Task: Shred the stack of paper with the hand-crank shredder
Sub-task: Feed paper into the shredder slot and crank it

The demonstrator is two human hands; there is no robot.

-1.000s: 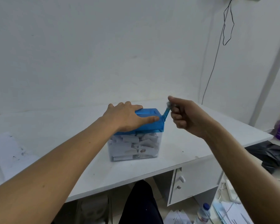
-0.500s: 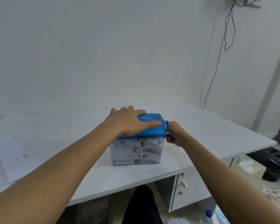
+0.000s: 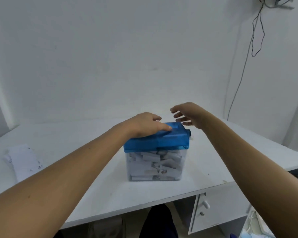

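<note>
Steadying the shredder on a white desk

Pressing down from above, the person's left hand [image 3: 144, 125] lies flat on the blue lid [image 3: 163, 140] of the hand-crank shredder [image 3: 156, 152], fingers stretched out along the top rather than curled round it. The shredder stands near the middle of the desk [image 3: 93, 179], towards its near edge. Its clear bin [image 3: 182, 167] is packed almost to the lid with paper strips [image 3: 153, 163]. The right hand [image 3: 191, 114] hovers just beyond the lid's far right corner, fingers spread apart and holding nothing, clear of the short blue stub [image 3: 189, 132] that juts from the lid's right end. A printed sheet of paper [image 3: 22, 160] lies well apart on the desk's left side. A dark cable [image 3: 239, 83] hangs down the wall at far right, and a drawer [image 3: 213, 210] sits under the desk's right end.
</note>
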